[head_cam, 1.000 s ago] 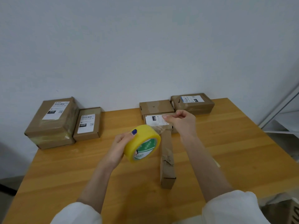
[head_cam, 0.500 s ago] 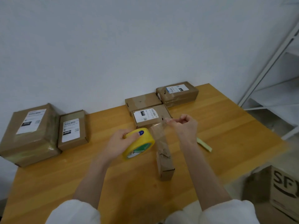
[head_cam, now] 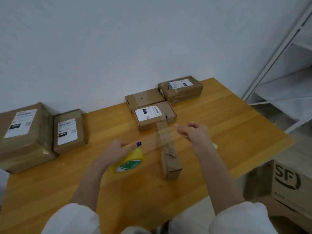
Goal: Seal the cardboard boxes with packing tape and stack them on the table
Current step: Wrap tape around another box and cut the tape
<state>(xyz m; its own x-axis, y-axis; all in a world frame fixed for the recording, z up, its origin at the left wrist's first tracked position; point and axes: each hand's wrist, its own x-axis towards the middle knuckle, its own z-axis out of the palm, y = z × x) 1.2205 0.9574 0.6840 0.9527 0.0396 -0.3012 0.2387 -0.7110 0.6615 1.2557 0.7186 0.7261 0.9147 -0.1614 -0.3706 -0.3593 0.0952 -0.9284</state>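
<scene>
Left hand point(head_cam: 118, 149) grips the tape roll point(head_cam: 130, 160), fingers curled over its top and the blue-nailed thumb on the rim. The roll is tilted, low over the table point(head_cam: 50, 183) near its front middle; contact with the wood is unclear.

Right hand point(head_cam: 195, 132) is closed in a pinch on the free end of the clear strip point(head_cam: 164, 137). The strip runs taut from the roll across the long box point(head_cam: 168, 159). Can't tell if the strip touches that box.

The long box lies end-on between the hands, top torn and crumpled. Its far end is at the labelled box point(head_cam: 153, 115). Behind that are a plain box point(head_cam: 143, 98) and a taped box point(head_cam: 181, 88) by the wall.

At the left are a big box point(head_cam: 23, 132), cut off by the frame edge, and a small box point(head_cam: 69, 130) just beside it.

The frame is blurred, so the labels are unreadable. The exact pinch point is smeared. A yellow-green bit point(head_cam: 215, 146) is mostly hidden behind the right wrist. An SF carton point(head_cam: 290, 184) off the table is cropped at right, and the shelf point(head_cam: 278, 65) is partly out of frame.
</scene>
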